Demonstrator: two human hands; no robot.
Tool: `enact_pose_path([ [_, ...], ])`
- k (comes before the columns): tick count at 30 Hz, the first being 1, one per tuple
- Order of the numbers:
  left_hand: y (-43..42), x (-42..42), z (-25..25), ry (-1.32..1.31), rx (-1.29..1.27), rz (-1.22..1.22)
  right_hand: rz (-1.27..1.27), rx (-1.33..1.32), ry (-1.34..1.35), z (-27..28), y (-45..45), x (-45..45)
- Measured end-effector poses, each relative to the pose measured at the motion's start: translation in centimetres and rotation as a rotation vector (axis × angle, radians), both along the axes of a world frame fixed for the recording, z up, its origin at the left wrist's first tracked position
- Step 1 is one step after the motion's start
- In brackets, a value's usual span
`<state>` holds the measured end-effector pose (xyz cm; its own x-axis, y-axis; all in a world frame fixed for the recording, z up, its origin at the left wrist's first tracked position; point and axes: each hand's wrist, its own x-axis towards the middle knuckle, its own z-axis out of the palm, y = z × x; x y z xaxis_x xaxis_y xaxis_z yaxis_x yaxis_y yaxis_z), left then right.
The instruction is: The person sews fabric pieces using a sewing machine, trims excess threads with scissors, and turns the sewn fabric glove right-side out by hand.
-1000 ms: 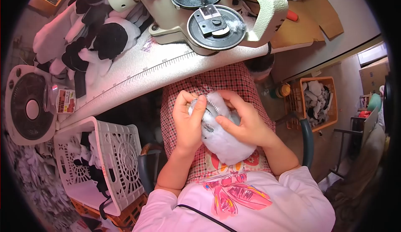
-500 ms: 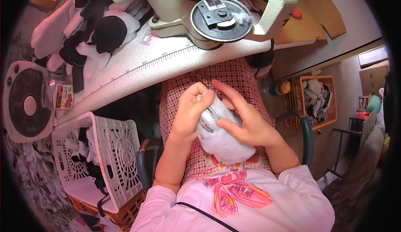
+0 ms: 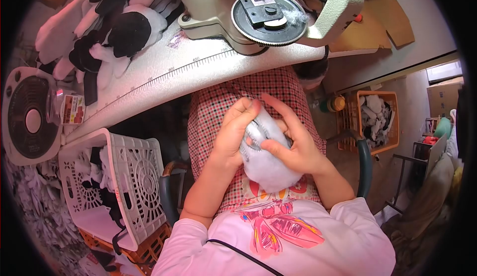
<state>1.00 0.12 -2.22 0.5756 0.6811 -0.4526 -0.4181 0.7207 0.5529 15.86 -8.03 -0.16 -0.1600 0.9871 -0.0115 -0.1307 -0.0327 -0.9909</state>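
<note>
A white fluffy fabric piece (image 3: 272,165) with a grey stitched seam or slit sits between my hands above my lap. My left hand (image 3: 235,129) grips its upper left edge, thumb pressed near the seam. On the other side my right hand (image 3: 294,146) holds it, with the thumb lying on the front face and the fingers curled behind the upper right edge. Some of the right fingers are hidden behind the fabric. Above my lap stands a sewing machine (image 3: 211,15) with a toothed round disc (image 3: 293,25) carrying white fluff.
Black and white plush pieces (image 3: 130,34) lie on the table (image 3: 164,80) beside a printed ruler. A fan (image 3: 33,119) is at far left. Fabric pieces fill a white crate (image 3: 141,179) and an orange crate (image 3: 392,122). Chair armrests (image 3: 364,167) flank me.
Both hands have shifted slightly right with the white piece, which is turned a little so less of its seam shows. The view has moved slightly.
</note>
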Motion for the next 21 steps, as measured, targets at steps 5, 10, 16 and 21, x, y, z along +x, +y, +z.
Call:
enact_pose_path([
  [5, 1.2, -1.6, -1.3, 0.012, 0.000, 0.095, 0.079, 0.280, -0.390, 1.1, -0.9, 4.3],
  [10, 1.6, -2.6, -3.8, 0.055, -0.217, 0.091, 0.230, 0.219, -0.404, 0.2, -2.0, 4.3],
  [16, 1.7, -3.0, -5.3, 0.268, 0.019, 0.120, -0.078, 0.196, -0.319, -2.3, -1.5, 4.1],
  [21, -4.1, -2.4, 3.6, 0.899, 1.196, 0.496, -0.390, 0.053, -0.107, -4.2, -0.4, 3.7],
])
